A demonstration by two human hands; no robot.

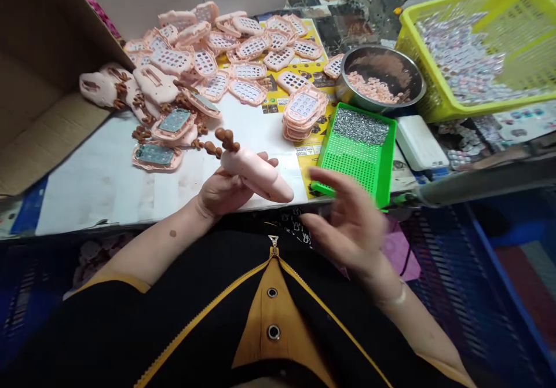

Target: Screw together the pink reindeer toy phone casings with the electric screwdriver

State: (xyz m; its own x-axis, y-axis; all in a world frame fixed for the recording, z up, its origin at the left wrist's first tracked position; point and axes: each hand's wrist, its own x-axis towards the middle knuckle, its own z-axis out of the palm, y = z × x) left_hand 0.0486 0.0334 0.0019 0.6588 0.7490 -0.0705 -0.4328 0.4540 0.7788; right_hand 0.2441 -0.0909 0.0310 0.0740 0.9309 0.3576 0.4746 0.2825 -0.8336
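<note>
My left hand (226, 190) is closed around a pink plastic toy-phone shell (256, 171) with brown knobs at its far end, held just above the table's near edge. To its right, my right hand (347, 220) hovers with fingers spread and holds nothing; it is slightly blurred. It is close to the near corner of a green perforated tray (347, 162) whose far part is filled with small silver pieces. A short stack of pink keypad shells (303, 113) stands just beyond the tray.
Many pink keypad shells (243, 58) lie spread over the table's far left. A steel bowl (381, 78) holds small pink pieces. A yellow basket (478, 52) of small parts sits far right, a cardboard box (39, 87) at left, a white box (419, 142) beside the tray.
</note>
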